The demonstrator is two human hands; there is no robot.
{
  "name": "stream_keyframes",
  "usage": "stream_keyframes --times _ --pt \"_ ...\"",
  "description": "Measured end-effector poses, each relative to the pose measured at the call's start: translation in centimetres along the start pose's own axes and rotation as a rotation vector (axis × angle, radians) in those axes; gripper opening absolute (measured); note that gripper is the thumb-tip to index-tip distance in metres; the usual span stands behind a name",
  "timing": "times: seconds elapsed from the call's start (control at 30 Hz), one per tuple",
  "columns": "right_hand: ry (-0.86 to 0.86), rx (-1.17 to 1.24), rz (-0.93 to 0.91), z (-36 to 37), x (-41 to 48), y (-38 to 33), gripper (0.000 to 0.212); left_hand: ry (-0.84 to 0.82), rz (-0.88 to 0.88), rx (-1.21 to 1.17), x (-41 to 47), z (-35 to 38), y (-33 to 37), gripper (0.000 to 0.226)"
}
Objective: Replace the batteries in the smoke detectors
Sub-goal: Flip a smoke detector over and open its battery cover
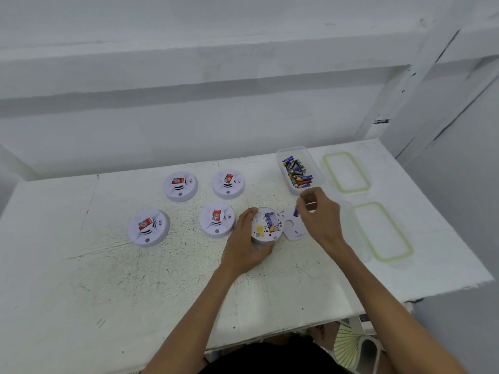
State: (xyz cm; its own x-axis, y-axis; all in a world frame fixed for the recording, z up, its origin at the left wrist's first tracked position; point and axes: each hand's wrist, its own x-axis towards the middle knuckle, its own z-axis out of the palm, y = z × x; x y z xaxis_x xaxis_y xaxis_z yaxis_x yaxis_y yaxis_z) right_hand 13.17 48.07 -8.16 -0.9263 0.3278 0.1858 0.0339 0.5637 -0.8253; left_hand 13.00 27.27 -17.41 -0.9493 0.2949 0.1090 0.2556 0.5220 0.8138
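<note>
At the time of inspection 5 detectors were on the table [81, 279]. 4 sat face up and closed, in 2 rows: back left [180, 185], back right [228, 183], front left [148, 227] and front right [217, 219]. None of the 4 showed any sign of opening. Whether their batteries had been changed could not be told.

The 5th detector [266, 224] lay on its face with the battery bay exposed. The left hand [244, 245] gripped it, fingers wrapped around its near rim and thumb on the far edge. 1 blue battery [268, 220] sat in the bay; whether a 2nd slot was vacant could not be made out. Its back plate [293, 225] lay on the table just beside it to the right.

The right hand [318, 211] hovered over the back plate, fingertips pinched on a small blue cell [296, 211]. Old or new could not be told.

A clear tub [299, 168] holding loose batteries stood just behind the right hand. 2 green-rimmed lids [346, 171] [383, 231] lay to the right; a 2nd clear tub appeared to sit between them and the right hand, but it was too faint to confirm.

Assessment: work was under way on 1 unit, mid-exchange. Remaining for that unit: seat the cells and refit the plate. The other 4 appeared outstanding.
</note>
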Motion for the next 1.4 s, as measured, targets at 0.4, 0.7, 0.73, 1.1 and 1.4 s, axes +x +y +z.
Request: stream_keyframes --times 0.4,0.7,0.73,1.1,1.4 --pt "0.319 0.339 0.437 -2.1 -0.3 2.5 0.013 0.008 0.010 -0.037 -0.2 -0.1 0.0 0.097" --pt "0.266 0.392 0.636 -2.5 -0.1 5.1 0.016 0.021 0.019 -0.050 -0.1 0.0 -0.1 0.095" --pt "0.245 0.348 0.617 -2.5 -0.2 5.3 0.015 0.022 0.020 -0.048 -0.1 0.0 -0.2 0.095" --pt "0.070 0.131 0.483 -1.2 0.0 5.7 0.021 0.028 0.024 -0.045 -0.2 0.1 -0.2 0.095" --pt "-0.004 -0.114 0.316 -0.2 0.9 5.4 0.018 0.024 0.028 -0.042 -0.1 0.0 0.0 0.094"
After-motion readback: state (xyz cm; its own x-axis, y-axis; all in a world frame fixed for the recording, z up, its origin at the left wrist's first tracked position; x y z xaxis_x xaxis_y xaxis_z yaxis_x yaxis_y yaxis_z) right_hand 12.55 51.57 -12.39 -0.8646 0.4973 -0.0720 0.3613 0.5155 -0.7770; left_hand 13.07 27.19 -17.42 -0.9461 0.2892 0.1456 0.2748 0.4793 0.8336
